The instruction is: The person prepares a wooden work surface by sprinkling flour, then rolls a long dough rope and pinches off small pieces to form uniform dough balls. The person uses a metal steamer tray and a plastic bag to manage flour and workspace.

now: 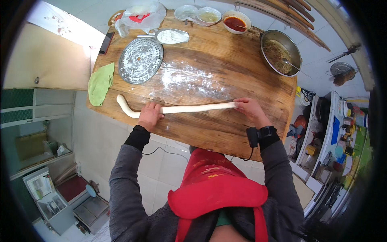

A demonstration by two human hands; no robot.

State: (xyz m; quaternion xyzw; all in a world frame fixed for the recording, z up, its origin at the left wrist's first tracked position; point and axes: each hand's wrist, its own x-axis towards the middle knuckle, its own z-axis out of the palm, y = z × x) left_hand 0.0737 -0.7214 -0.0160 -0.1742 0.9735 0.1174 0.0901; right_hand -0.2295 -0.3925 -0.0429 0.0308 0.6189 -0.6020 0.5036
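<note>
A long rope of pale dough (195, 109) lies along the near side of the wooden table (248, 63), its left end bending up and away from me. My left hand (150, 114) is laid over the rope just right of that bend, fingers curled across it. At the right tip, my right hand (248, 109) grips the dough between thumb and fingers; some fingers are hidden beneath the hand. White flour (184, 77) is scattered on the wood beyond the rope.
A floured perforated metal disc (141, 60), a flour scoop (172, 36) and a green cloth (102, 84) lie at left. Toward the back are a plastic bag (142, 16), a bowl of red sauce (235, 22) and a metal basin (279, 53) holding a spoon. Crowded shelves (320, 136) stand at right.
</note>
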